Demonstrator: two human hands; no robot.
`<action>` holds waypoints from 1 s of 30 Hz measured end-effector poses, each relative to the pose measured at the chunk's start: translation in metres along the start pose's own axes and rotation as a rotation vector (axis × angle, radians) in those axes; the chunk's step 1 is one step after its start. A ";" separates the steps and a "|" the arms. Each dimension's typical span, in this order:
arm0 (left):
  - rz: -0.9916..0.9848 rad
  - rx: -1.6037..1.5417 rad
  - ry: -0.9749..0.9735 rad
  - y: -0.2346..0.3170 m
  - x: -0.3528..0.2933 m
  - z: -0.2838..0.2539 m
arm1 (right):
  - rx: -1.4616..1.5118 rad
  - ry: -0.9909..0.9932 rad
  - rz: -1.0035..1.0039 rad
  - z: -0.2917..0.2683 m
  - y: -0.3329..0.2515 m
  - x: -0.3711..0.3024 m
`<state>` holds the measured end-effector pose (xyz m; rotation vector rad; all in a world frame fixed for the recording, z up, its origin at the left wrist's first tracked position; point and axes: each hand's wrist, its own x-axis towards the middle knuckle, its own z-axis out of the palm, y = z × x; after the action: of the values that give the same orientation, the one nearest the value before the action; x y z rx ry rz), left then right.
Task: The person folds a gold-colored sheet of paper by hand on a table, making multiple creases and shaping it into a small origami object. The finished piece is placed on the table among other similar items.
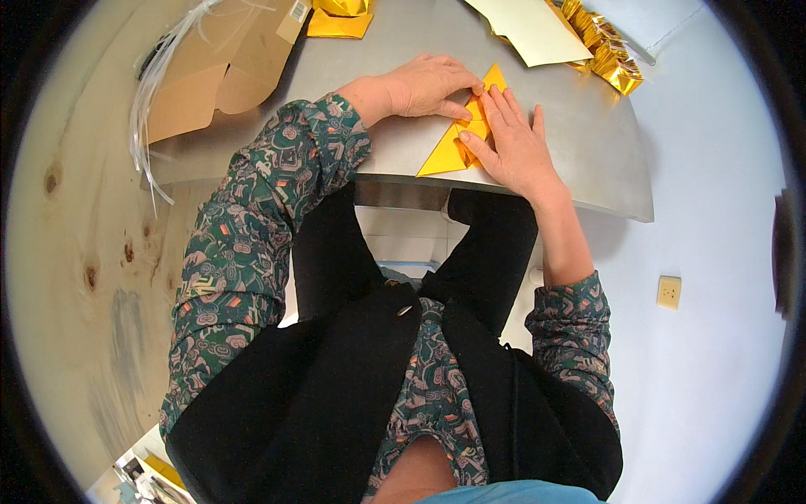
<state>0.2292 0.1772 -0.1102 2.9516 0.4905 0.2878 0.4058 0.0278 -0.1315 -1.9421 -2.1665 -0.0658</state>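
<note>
A sheet of gold paper (pixel 440 158), folded into a long shape with a pointed tip at each end, lies slantwise near the front edge of the grey metal table (pixel 382 160). From the left, my left hand (pixel 417 86) holds its edge, index fingertip and thumb pressing on the folds. My right hand (pixel 518 151) rests flat on the right side of the paper, fingers stretched toward the upper tip and thumb out across the middle. Together the hands cover part of the folds.
Top left, an opened brown cardboard box (pixel 243 71) has white plastic strips (pixel 144 109) hanging beside it. Folded gold pieces (pixel 340 23) lie at the table's far side. Pale yellow sheets (pixel 537 32) and a row of folded gold paper (pixel 611 52) are at far right. A white wall (pixel 714 193) borders the right.
</note>
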 end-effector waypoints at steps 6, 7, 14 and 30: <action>-0.002 0.041 -0.030 -0.001 0.001 0.003 | 0.019 0.012 0.003 -0.001 -0.001 -0.011; 0.003 0.067 -0.044 -0.001 0.002 0.004 | 0.019 0.018 -0.011 -0.001 -0.001 -0.014; -0.003 0.111 -0.044 -0.004 0.004 0.006 | 0.030 0.053 -0.070 -0.004 -0.003 -0.036; -0.013 0.124 -0.070 0.001 0.003 0.000 | 0.122 0.108 -0.197 -0.017 -0.019 -0.080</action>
<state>0.2322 0.1776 -0.1093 3.0641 0.5362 0.1579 0.3967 -0.0557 -0.1289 -1.6180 -2.2282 -0.0688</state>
